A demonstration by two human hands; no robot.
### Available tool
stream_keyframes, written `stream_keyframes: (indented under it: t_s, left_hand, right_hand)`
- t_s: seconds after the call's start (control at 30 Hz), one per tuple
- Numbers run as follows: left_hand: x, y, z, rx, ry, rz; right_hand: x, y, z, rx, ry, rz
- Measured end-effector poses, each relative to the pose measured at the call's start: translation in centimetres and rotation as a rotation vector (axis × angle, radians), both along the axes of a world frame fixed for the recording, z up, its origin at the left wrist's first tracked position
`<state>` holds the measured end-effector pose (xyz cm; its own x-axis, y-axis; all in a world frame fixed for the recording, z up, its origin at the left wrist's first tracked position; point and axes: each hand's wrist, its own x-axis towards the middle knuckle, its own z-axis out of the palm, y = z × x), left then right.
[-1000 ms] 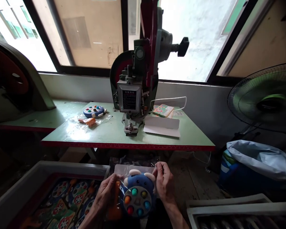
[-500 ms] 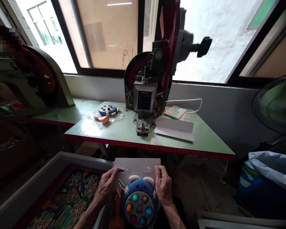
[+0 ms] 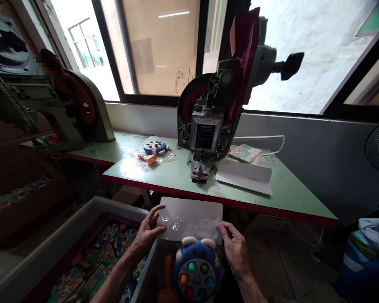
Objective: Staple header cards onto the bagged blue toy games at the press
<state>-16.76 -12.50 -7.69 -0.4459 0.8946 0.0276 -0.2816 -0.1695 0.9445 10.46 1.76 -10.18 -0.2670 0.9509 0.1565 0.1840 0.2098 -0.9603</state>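
Low in front of me is a white card (image 3: 191, 212) with clear plastic bag film over its lower part. My left hand (image 3: 150, 231) pinches the card's left edge between thumb and fingers. My right hand (image 3: 235, 246) grips the lower right corner. Below the card hangs a blue animal-shaped toy (image 3: 197, 269) with white ears and a round face of coloured buttons, seen through the film. Beside it on the left is an orange toy hammer (image 3: 168, 273). How the card and bag join is not clear.
A stapling machine (image 3: 205, 139) stands on the green table (image 3: 303, 198). Another blue toy (image 3: 154, 147) and orange piece (image 3: 150, 159) lie on film there. A folded white card (image 3: 244, 177) and printed cards (image 3: 244, 153) lie at right. A grey crate (image 3: 94, 206) of packed toys stands left.
Both hands have raised the card toward the table edge, and more of its white face shows. The toy hangs below it. My view has turned a little left.
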Motion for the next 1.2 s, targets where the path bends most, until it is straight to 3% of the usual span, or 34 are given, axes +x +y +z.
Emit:
stream_keyframes:
  t_s: [0.1, 0.2, 0.4, 0.67, 0.9, 1.0, 1.1, 1.2]
  left_hand:
    - [0.9, 0.2, -0.7, -0.112, -0.008, 0.138]
    - [1.6, 0.3, -1.1, -0.258, -0.014, 0.124]
    - [2.2, 0.5, -0.6, -0.154, -0.102, 0.13]
    - [2.6, 1.1, -1.0, -0.167, 0.005, 0.244]
    - [1.4, 1.3, 0.1, -0.18, -0.042, 0.144]
    - [0.5, 1.3, 0.6, -0.225, -0.069, 0.077]
    - [-0.7, 1.1, 1.1, -0.264, -0.035, -0.006]
    - [-1.4, 0.9, 1.3, -0.254, 0.02, -0.021]
  right_hand:
    - [0.1, -0.4, 0.5, -0.006, 0.003, -0.039]
    - [0.1, -0.3, 0.6, -0.053, 0.0, -0.051]
    - [0.4, 0.1, 0.3, -0.103, 0.039, -0.018]
    - [0.4, 0.1, 1.2, -0.044, -0.063, -0.074]
    - [0.3, 0.9, 0.5, -0.014, 0.004, -0.065]
    - [0.1, 1.0, 0.6, -0.103, 0.142, -0.07]
    - [0.0, 1.2, 1.4, -0.294, 0.341, 0.055]
    - [0.2, 1.5, 2.3, -0.401, 0.406, 0.219]
